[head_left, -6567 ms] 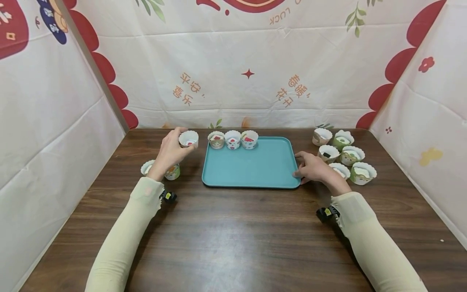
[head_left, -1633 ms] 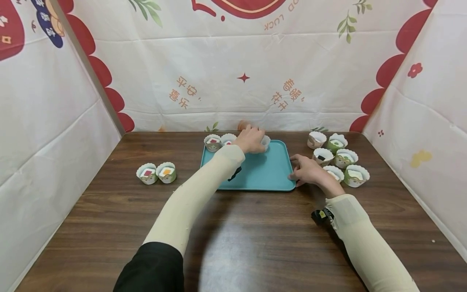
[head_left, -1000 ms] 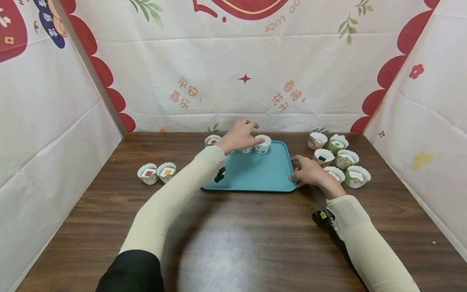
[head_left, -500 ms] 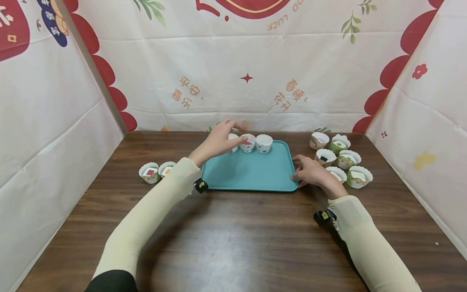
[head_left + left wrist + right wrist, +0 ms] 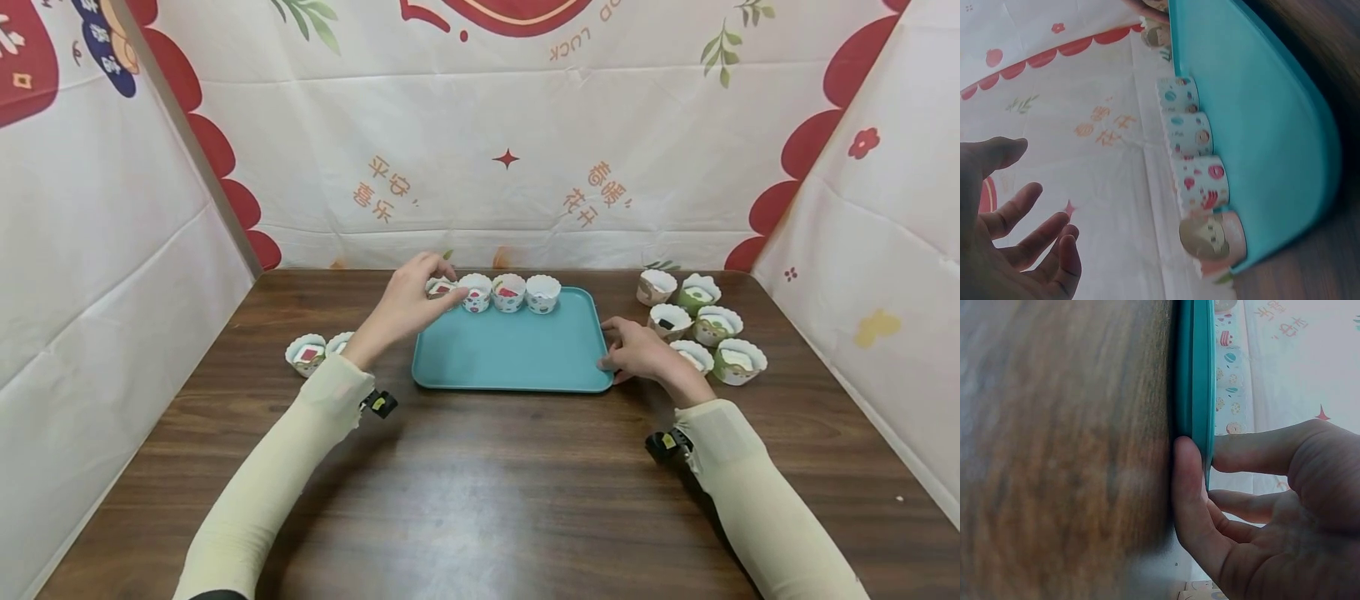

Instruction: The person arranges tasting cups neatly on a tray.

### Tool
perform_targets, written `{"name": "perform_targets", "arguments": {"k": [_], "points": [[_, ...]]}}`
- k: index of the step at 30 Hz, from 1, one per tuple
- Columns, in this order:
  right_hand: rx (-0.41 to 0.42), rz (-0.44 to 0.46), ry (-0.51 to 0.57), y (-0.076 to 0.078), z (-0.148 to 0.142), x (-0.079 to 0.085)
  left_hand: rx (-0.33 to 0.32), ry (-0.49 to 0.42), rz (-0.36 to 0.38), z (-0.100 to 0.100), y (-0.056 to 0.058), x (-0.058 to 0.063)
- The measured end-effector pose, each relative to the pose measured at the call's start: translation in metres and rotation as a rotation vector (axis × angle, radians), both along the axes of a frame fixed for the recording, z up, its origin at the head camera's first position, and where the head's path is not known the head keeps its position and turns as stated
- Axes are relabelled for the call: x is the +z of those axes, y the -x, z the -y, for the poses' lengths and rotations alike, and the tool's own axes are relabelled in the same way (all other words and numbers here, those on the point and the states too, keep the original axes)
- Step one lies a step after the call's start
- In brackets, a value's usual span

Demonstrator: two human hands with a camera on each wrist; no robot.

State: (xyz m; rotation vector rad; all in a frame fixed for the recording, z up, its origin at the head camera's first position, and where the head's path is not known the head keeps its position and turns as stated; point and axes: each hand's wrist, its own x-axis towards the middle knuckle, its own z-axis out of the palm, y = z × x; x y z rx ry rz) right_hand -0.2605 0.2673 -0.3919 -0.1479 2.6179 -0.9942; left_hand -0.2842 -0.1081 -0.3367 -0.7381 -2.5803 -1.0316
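Observation:
My left hand (image 5: pixel 408 300) holds nothing, its fingers spread and loosely bent beside the leftmost paper baking cup (image 5: pixel 439 288) in a row along the back edge of the teal tray (image 5: pixel 517 354). Several cups make up that row; a white one (image 5: pixel 543 294) stands at its right end. In the left wrist view the left hand (image 5: pixel 1019 219) is apart from the printed cups (image 5: pixel 1204 184). My right hand (image 5: pixel 636 348) grips the tray's right edge near the front corner. In the right wrist view its thumb (image 5: pixel 1188 481) lies against the tray's side (image 5: pixel 1192 375).
Two more filled cups stand left of the tray, one with a red piece (image 5: pixel 307 356), the other partly hidden by my left wrist. At the right, several cups (image 5: pixel 717 325) cluster close by my right hand. A printed cloth (image 5: pixel 480 200) hangs behind the wooden table (image 5: pixel 480 467).
My left hand carried a white cup from the left to the row's right end, let go of it, and drew back leftward. The right hand has stayed on the tray's edge.

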Motion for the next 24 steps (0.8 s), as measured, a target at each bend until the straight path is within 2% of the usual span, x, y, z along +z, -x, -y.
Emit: {"name": "perform_targets", "arguments": {"k": [7,15,19,24], "points": [[0.006,0.001,0.013,0.0,0.0,0.001,0.04,-0.032,-0.069,0.026,-0.009,-0.004],[-0.003,0.008,0.014,0.0,0.0,-0.002,0.094,-0.033,-0.043,0.053,-0.017,-0.015],[-0.001,0.006,0.016,0.001,0.0,-0.002,0.111,-0.037,-0.043,0.068,-0.018,-0.017],[0.004,-0.001,0.014,0.001,-0.001,0.0,0.151,-0.039,-0.009,0.087,-0.023,-0.019]]}}
